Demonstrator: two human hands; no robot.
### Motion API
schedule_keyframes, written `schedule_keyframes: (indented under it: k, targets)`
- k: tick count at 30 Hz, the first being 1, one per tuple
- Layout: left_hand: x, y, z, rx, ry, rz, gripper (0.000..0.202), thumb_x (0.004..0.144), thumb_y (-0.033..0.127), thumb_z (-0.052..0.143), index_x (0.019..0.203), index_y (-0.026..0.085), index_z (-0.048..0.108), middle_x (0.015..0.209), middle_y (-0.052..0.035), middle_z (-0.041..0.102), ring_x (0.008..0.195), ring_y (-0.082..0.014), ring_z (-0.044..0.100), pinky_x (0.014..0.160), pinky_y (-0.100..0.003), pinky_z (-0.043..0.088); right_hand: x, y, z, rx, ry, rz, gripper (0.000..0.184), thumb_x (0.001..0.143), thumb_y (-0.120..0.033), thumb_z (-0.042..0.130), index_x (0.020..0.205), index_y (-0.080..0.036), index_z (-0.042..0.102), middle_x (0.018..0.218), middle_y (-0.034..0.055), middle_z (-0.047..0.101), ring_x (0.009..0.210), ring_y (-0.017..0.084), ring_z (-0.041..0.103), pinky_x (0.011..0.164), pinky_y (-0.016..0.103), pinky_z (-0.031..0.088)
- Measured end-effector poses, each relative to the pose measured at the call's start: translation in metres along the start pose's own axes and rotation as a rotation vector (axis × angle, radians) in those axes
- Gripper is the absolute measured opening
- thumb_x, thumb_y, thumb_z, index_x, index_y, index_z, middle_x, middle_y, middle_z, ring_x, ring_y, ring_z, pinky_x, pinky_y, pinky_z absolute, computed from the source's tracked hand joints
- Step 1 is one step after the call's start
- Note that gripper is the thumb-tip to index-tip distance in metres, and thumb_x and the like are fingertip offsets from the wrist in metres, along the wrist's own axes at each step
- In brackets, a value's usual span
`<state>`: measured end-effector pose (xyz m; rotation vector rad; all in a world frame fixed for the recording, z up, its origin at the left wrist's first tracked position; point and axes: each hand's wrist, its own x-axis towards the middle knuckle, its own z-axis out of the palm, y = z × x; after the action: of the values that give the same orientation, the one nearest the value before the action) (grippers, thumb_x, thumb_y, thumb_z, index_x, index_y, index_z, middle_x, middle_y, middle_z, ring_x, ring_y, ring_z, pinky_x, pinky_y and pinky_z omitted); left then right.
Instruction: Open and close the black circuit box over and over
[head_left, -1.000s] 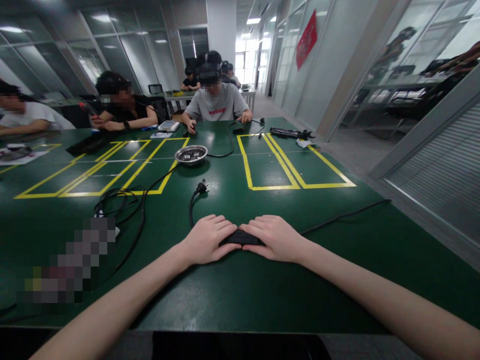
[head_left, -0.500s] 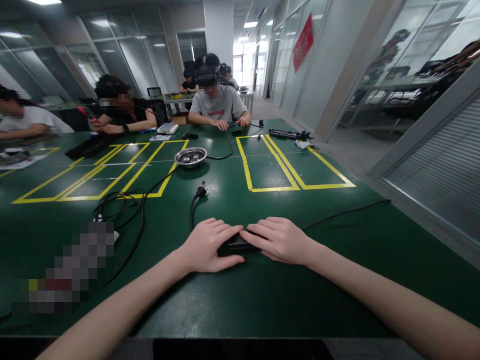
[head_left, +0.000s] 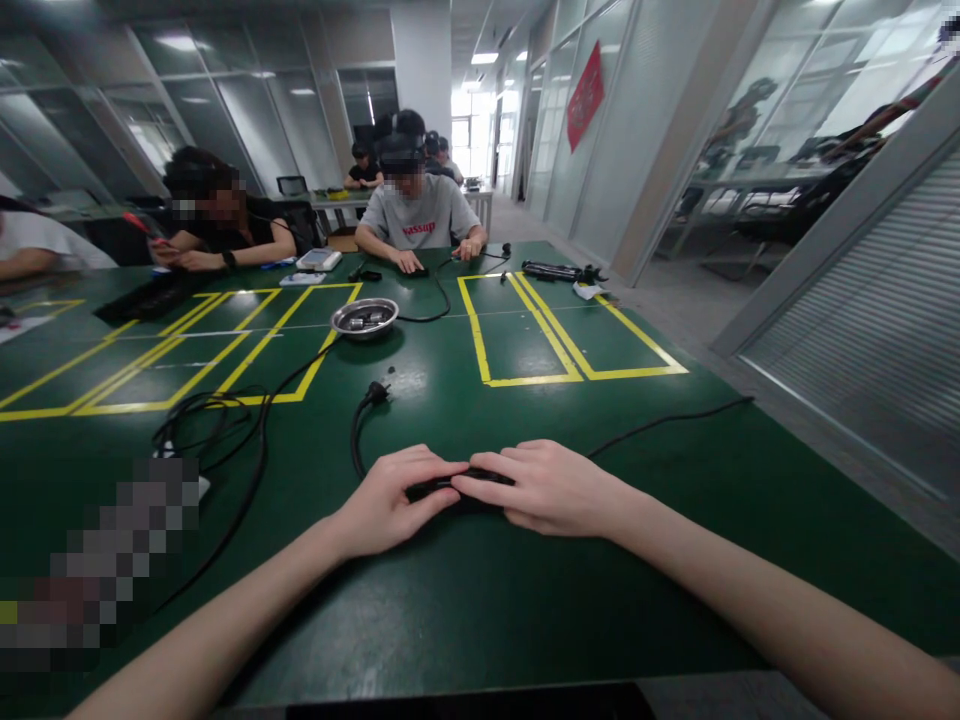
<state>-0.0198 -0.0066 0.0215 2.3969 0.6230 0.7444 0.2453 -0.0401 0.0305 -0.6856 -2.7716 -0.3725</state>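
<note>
In the head view, red letters ending in "assup" can be read on a grey shirt (head_left: 431,205) across the green table (head_left: 360,620); the marks on a red banner (head_left: 585,97) are too small to be made out. A slim black block (head_left: 429,488), slightly glossy and largely covered, is held near the table's front edge. Its left end is pinched by the left hand (head_left: 386,500), its right end gripped by the right hand's (head_left: 555,490) fingers. A black plug (head_left: 377,393) is seen just beyond.
</note>
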Motion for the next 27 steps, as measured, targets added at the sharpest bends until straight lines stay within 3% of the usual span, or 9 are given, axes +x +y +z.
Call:
schedule_keyframes:
  k: [3, 7, 11, 13, 17, 20, 24, 27]
  targets:
    - [-0.001, -0.006, 0.002, 0.1, -0.006, 0.072, 0.03, 0.105, 0.032, 0.057, 0.127, 0.02, 0.072, 0.104, -0.0095, 0.078, 0.093, -0.0207, 0.07, 0.085, -0.034, 0.058, 0.003, -0.002, 0.0, 0.136, -0.114, 0.075, 0.051, 0.1, -0.038, 0.059, 0.146, -0.019, 0.051, 0.126, 0.0143, 0.066, 0.085, 0.021, 0.069, 0.069, 0.032, 0.053]
    - [-0.001, -0.007, 0.006, 0.21, -0.062, 0.089, 0.034, 0.104, 0.035, 0.055, 0.132, 0.019, 0.067, 0.108, -0.0111, 0.076, 0.095, -0.0224, 0.069, 0.085, -0.037, 0.059, 0.009, -0.006, 0.002, 0.166, -0.187, 0.104, 0.03, 0.104, -0.031, 0.054, 0.131, -0.02, 0.061, 0.11, 0.0095, 0.066, 0.079, 0.019, 0.067, 0.069, 0.031, 0.051]
    - [0.0, -0.006, 0.008, 0.285, -0.09, 0.026, 0.033, 0.103, 0.04, 0.058, 0.124, 0.017, 0.067, 0.104, -0.0108, 0.074, 0.092, -0.0234, 0.068, 0.085, -0.038, 0.058, 0.009, -0.004, 0.007, 0.154, -0.173, 0.103, 0.028, 0.106, -0.027, 0.048, 0.129, -0.019, 0.061, 0.109, 0.0094, 0.066, 0.077, 0.018, 0.065, 0.07, 0.032, 0.049]
    - [0.0, -0.006, 0.009, 0.304, -0.075, 0.002, 0.029, 0.104, 0.04, 0.055, 0.118, 0.017, 0.067, 0.101, -0.0105, 0.074, 0.091, -0.0233, 0.067, 0.085, -0.038, 0.057, 0.009, -0.003, 0.01, 0.151, -0.138, 0.109, 0.032, 0.108, -0.029, 0.045, 0.135, -0.019, 0.059, 0.112, 0.0104, 0.066, 0.078, 0.018, 0.065, 0.07, 0.032, 0.05]
    - [-0.001, -0.008, 0.011, 0.289, -0.066, -0.004, 0.031, 0.106, 0.04, 0.051, 0.115, 0.015, 0.068, 0.099, -0.0103, 0.074, 0.089, -0.0233, 0.067, 0.084, -0.039, 0.056, 0.01, -0.005, 0.012, 0.128, -0.117, 0.102, 0.057, 0.103, -0.045, 0.057, 0.154, -0.022, 0.044, 0.115, 0.0112, 0.064, 0.081, 0.02, 0.066, 0.07, 0.032, 0.051]
    - [-0.001, -0.009, 0.011, 0.26, -0.067, -0.023, 0.031, 0.106, 0.039, 0.052, 0.117, 0.016, 0.069, 0.096, -0.0089, 0.075, 0.087, -0.0226, 0.068, 0.084, -0.038, 0.055, 0.013, -0.009, 0.014, 0.064, -0.157, 0.104, 0.061, 0.102, -0.039, 0.059, 0.158, -0.026, 0.04, 0.11, 0.0092, 0.064, 0.076, 0.019, 0.066, 0.068, 0.032, 0.05]
    - [-0.001, -0.013, 0.007, 0.302, 0.067, -0.003, 0.042, 0.101, 0.036, 0.061, 0.139, 0.019, 0.06, 0.124, -0.0134, 0.072, 0.114, -0.0283, 0.065, 0.1, -0.047, 0.053, 0.007, 0.004, 0.022, 0.006, -0.169, 0.194, 0.059, 0.105, -0.038, 0.054, 0.159, -0.022, 0.039, 0.109, 0.0104, 0.065, 0.072, 0.019, 0.066, 0.065, 0.031, 0.049]
    - [-0.001, -0.017, 0.004, 0.357, 0.169, 0.04, 0.047, 0.099, 0.031, 0.062, 0.145, 0.022, 0.055, 0.142, -0.015, 0.063, 0.131, -0.0315, 0.056, 0.112, -0.054, 0.046, -0.007, 0.03, 0.027, -0.006, -0.081, 0.397, 0.057, 0.106, -0.038, 0.048, 0.16, -0.022, 0.038, 0.112, 0.0109, 0.067, 0.072, 0.019, 0.067, 0.066, 0.03, 0.05]
